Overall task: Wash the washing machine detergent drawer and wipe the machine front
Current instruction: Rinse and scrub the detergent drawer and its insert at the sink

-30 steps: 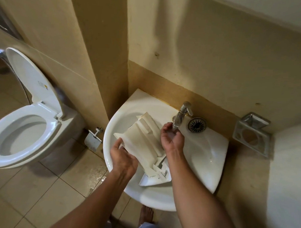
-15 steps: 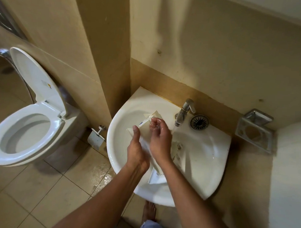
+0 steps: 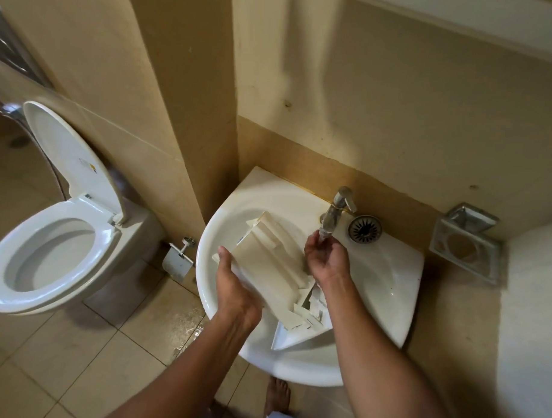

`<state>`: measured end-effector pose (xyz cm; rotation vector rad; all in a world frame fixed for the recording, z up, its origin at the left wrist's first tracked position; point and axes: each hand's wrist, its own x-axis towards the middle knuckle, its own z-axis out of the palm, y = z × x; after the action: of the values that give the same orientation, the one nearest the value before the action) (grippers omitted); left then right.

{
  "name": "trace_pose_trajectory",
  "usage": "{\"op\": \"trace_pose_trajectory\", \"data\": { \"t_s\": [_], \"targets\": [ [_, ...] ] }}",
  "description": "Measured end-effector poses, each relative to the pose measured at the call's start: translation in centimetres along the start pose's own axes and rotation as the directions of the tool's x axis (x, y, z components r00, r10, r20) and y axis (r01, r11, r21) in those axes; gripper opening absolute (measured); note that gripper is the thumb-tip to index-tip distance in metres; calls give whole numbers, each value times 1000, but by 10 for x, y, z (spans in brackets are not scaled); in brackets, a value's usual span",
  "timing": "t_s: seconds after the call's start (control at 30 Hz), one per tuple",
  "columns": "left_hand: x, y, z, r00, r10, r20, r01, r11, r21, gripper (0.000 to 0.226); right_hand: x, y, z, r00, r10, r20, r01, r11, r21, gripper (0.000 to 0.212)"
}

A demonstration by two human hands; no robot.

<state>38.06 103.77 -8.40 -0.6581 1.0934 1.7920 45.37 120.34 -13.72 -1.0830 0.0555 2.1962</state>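
The cream detergent drawer (image 3: 272,271) lies tilted in the white sink (image 3: 391,275), its white front panel toward the person. The left hand (image 3: 237,288) grips its left edge, thumb on top, fingers curled underneath. The right hand (image 3: 329,260) is cupped right under the tap (image 3: 337,208) spout; I cannot tell whether its fingers pinch the nozzle. An open toilet (image 3: 47,257) stands to the left.

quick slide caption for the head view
Left hand holds the detergent drawer in the sink while the right hand reaches under the tap.
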Motion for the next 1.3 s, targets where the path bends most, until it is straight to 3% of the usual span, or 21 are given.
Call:
{"op": "trace_pose_trajectory", "data": {
  "t_s": [0.07,0.1,0.13,0.17,0.23,0.27,0.37,0.43,0.47,0.5,0.6,0.67,0.73,0.93,1.03,1.17,1.3],
  "targets": [
    [2,2,-5,999,10,-32,-11,1000,-27,55,-10,-4,3,996,63,62,-43,958,-285,14],
    [4,4,-8,999,10,-39,-12,999,-41,55,-17,-9,3,993,91,78,-39,857,-514,17],
    [5,7,-10,999,9,-39,-11,998,-54,56,-27,-13,4,990,111,88,-7,658,-753,20],
    [7,9,-12,999,3,-36,-5,998,-64,58,-38,-17,5,987,113,111,61,374,-925,19],
    [8,11,-12,999,-12,-53,8,997,-74,58,-55,-20,5,978,102,184,196,-131,-972,12],
    [7,12,-11,998,-13,-60,8,997,-76,57,-60,-21,6,976,57,211,219,-279,-935,17],
    [9,11,-8,998,-21,-63,15,995,-94,55,-66,-25,13,936,-237,261,134,-445,-885,23],
    [11,11,-9,998,-31,-51,26,995,-98,57,-67,-28,10,906,-373,201,-21,-515,-857,19],
    [11,12,-10,998,-36,-43,32,995,-95,60,-68,-27,4,907,-396,143,-88,-511,-855,22],
    [12,13,-13,998,-46,-35,43,995,-85,64,-69,-25,-4,923,-381,55,-126,-433,-892,31],
    [12,15,-18,996,-80,-38,77,994,-81,79,-76,-9,-28,980,-40,-194,-191,60,-980,43],
    [15,19,-20,992,-118,-49,114,990,-84,83,-85,-2,-34,983,63,-173,-184,257,-949,33],
    [19,25,-21,984,-173,-44,168,981,-96,83,-93,0,-33,990,19,-143,-141,317,-938,28],
    [26,28,-24,925,-380,-2,380,925,19,75,-126,-10,-28,977,-190,-101,-52,250,-967,20],
    [29,23,-21,934,-354,-54,358,920,159,56,-141,-12,-32,952,-296,-79,-20,195,-981,21],
    [31,20,-13,941,-331,-65,324,832,451,35,-157,-9,-36,867,-497,19,17,-9,-1000,21],
    [33,21,-3,907,-420,-33,345,696,630,27,-173,-4,-44,754,-633,177,65,-197,-978,21]
  ]
}}
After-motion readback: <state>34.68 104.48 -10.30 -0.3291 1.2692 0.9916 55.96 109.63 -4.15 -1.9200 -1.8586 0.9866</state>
